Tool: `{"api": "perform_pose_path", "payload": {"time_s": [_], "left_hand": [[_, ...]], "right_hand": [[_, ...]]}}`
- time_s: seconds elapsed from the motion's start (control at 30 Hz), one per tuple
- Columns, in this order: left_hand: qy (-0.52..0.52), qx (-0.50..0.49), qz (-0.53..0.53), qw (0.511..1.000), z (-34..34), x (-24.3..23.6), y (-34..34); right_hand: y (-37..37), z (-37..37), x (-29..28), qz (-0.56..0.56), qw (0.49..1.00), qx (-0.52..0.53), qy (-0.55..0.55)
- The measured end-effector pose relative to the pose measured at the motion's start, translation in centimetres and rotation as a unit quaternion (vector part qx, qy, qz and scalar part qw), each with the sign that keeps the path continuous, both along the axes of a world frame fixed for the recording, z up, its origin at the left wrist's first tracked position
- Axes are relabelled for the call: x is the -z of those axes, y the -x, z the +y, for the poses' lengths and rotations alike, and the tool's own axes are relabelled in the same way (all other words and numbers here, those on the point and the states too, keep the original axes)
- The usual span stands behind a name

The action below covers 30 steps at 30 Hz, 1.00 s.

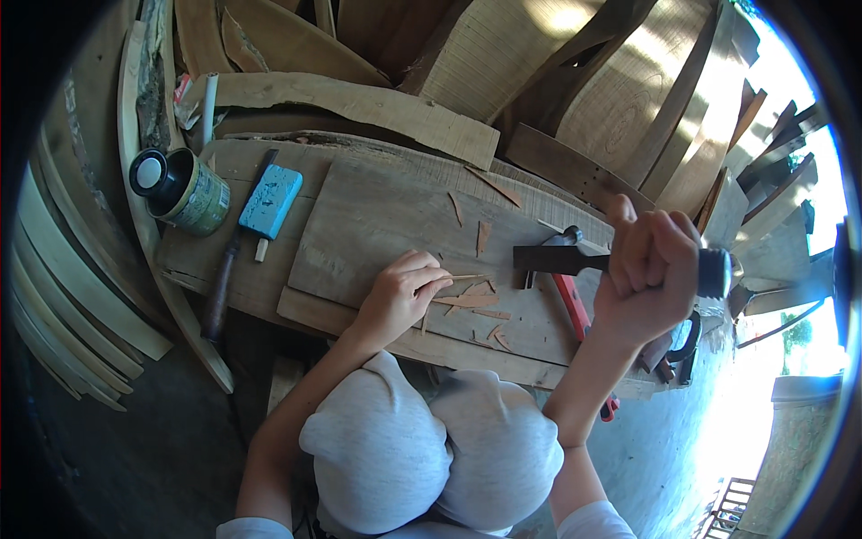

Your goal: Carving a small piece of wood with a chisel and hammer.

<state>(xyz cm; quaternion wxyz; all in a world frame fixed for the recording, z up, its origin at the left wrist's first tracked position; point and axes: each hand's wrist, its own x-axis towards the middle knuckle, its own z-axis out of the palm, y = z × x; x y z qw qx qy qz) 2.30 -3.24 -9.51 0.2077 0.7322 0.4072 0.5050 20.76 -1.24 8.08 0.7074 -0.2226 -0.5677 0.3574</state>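
Note:
My left hand (402, 292) pinches a thin wooden sliver (467, 278) and holds it against a flat wooden board (377, 225), among several reddish wood chips (467, 301). My right hand (648, 265) is raised above the board's right end, fist closed on the handle of a hammer (561, 260) whose dark head points left toward the sliver. My knees in grey cloth (431, 449) fill the lower middle.
A tin can with a black lid (184, 189) and a blue block (269, 202) sit at the left of the board, with a chisel (224, 278) beside them. Red-handled pliers (575, 310) lie under the hammer. Stacked planks (503, 63) stand behind; curved strips (63, 296) lean left.

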Motion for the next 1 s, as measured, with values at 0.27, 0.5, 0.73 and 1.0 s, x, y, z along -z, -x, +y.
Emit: {"api": "perform_pose_path", "payload": {"time_s": [0.27, 0.5, 0.73, 1.0], "left_hand": [[0.008, -0.017, 0.009, 1.0, -0.1, 0.2, 0.7], [0.028, -0.005, 0.002, 1.0, -0.4, 0.3, 0.5], [-0.004, 0.003, 0.002, 1.0, 0.1, 0.0, -0.2], [0.019, -0.009, -0.001, 1.0, -0.3, 0.3, 0.5]], "right_hand": [[1.9, 0.0, 2.8, 0.003, 0.993, -0.05, 0.109], [3.5, 0.3, 5.6, -0.021, 0.975, -0.019, 0.22], [0.6, -0.4, 0.3, -0.013, 0.998, -0.04, 0.056], [3.0, 0.3, 4.5, 0.032, 0.981, -0.075, 0.174]]}}
